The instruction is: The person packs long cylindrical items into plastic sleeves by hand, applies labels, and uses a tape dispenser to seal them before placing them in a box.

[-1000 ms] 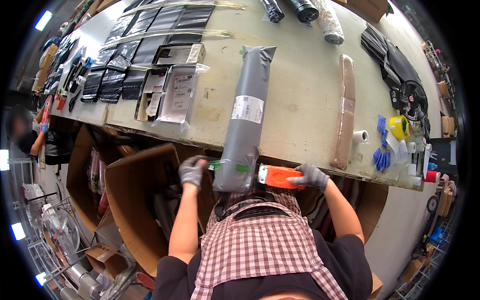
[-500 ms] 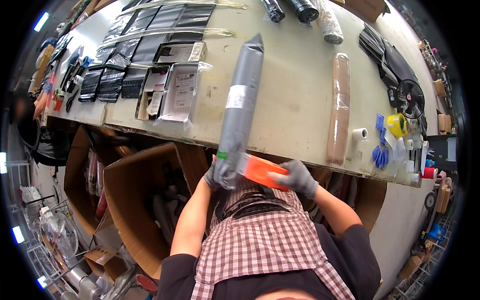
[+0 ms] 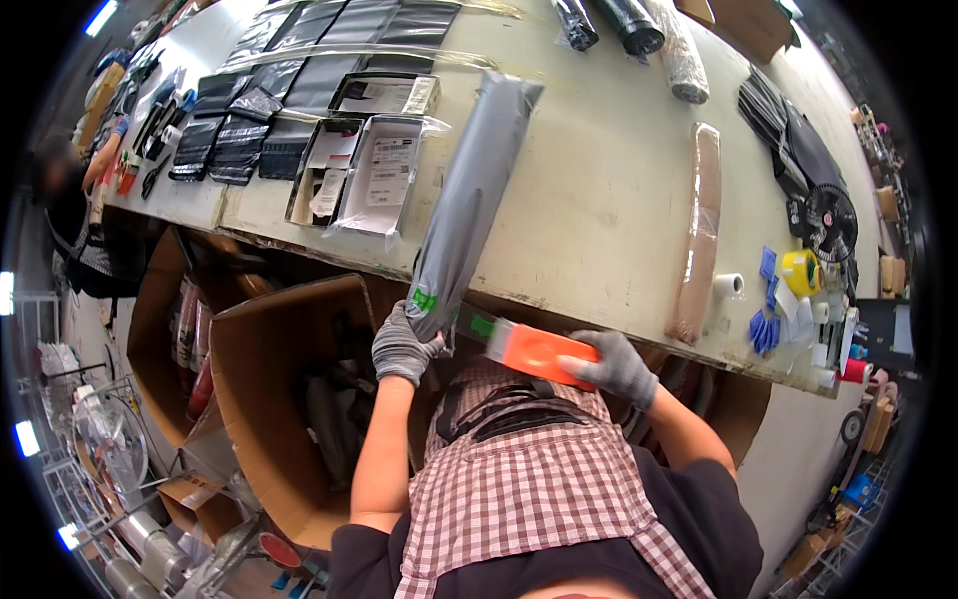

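Observation:
A long grey plastic-wrapped package [image 3: 467, 200] slants up from the table's near edge, its far end over the tabletop. My left hand [image 3: 402, 346], in a grey knit glove, is closed around its near end. Green tape [image 3: 424, 299] is stuck there. In my gloved right hand [image 3: 617, 367] is an orange tape dispenser [image 3: 539, 353], held just right of the package. Clear tape with a green mark [image 3: 483, 325] runs between the dispenser's tip and the package.
A long brown wrapped roll [image 3: 696, 235] lies to the right, near yellow tape [image 3: 800, 272] and a black fan [image 3: 828, 222]. Small open boxes [image 3: 374, 185] and black plastic bags [image 3: 239, 150] are at left. Large cardboard boxes [image 3: 259, 429] stand below the table. Another person [image 3: 90, 220] works far left.
The package has turned over, so its white label no longer shows. My left hand has come into fuller view around its end, and the dispenser has shifted slightly right, with tape now visible.

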Demonstrator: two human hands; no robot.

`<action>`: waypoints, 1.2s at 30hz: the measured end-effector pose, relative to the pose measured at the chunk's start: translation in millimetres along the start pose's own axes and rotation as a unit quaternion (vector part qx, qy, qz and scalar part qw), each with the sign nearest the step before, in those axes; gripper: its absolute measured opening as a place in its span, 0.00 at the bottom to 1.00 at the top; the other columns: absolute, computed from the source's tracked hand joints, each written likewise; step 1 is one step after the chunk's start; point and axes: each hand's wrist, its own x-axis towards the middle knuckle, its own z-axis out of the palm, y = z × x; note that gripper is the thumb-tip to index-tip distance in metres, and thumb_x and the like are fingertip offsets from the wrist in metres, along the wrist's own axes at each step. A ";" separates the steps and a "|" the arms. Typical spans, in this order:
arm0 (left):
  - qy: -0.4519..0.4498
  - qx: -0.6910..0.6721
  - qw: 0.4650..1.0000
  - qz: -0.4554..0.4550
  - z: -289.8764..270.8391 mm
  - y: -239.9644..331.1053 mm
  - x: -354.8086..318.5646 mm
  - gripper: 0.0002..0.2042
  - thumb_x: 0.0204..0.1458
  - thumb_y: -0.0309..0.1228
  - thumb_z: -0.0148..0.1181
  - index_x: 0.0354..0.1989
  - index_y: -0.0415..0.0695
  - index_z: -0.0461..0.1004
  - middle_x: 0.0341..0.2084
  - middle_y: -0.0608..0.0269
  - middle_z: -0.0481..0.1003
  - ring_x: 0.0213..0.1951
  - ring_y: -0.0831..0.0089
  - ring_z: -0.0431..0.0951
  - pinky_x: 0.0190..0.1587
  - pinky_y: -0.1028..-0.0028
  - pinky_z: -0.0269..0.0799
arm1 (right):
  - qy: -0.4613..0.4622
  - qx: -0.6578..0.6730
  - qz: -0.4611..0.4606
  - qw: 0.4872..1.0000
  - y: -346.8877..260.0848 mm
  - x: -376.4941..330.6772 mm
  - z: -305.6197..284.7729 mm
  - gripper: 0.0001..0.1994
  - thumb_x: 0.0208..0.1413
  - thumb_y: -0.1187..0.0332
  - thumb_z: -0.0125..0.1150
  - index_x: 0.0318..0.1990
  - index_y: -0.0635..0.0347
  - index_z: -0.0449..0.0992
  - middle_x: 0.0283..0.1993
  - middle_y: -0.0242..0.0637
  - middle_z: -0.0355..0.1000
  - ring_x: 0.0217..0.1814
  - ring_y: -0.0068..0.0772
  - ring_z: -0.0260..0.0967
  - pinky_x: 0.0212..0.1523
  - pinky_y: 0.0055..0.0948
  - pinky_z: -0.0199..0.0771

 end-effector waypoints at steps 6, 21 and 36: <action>-0.162 -0.109 0.980 0.037 21.2 23.4 -6.9 0.31 0.32 0.43 0.71 0.47 0.44 0.70 0.35 0.48 0.76 0.39 0.51 0.76 0.42 0.61 0.71 | -0.015 -0.294 0.103 0.950 30.5 65.8 38.0 0.32 0.50 0.40 0.49 0.43 0.63 0.77 0.32 0.53 0.75 0.38 0.53 0.74 0.40 0.42 0.73; 0.032 0.215 0.969 0.116 16.6 75.8 2.4 0.43 0.47 0.51 0.58 0.68 0.49 0.44 0.65 0.45 0.50 0.65 0.48 0.52 0.63 0.51 0.46 | 0.433 -0.174 0.009 0.885 108.3 -15.0 -5.6 0.21 0.47 0.52 0.63 0.39 0.61 0.77 0.26 0.46 0.75 0.25 0.44 0.74 0.28 0.35 0.75; 0.228 0.186 0.952 0.080 -81.9 -104.4 -157.9 0.33 0.38 0.39 0.66 0.56 0.49 0.63 0.44 0.51 0.70 0.45 0.51 0.71 0.49 0.58 0.67 | 0.521 -0.330 0.140 0.775 219.4 37.8 -137.7 0.45 0.38 0.58 0.72 0.63 0.56 0.52 0.61 0.52 0.58 0.60 0.48 0.60 0.61 0.36 0.59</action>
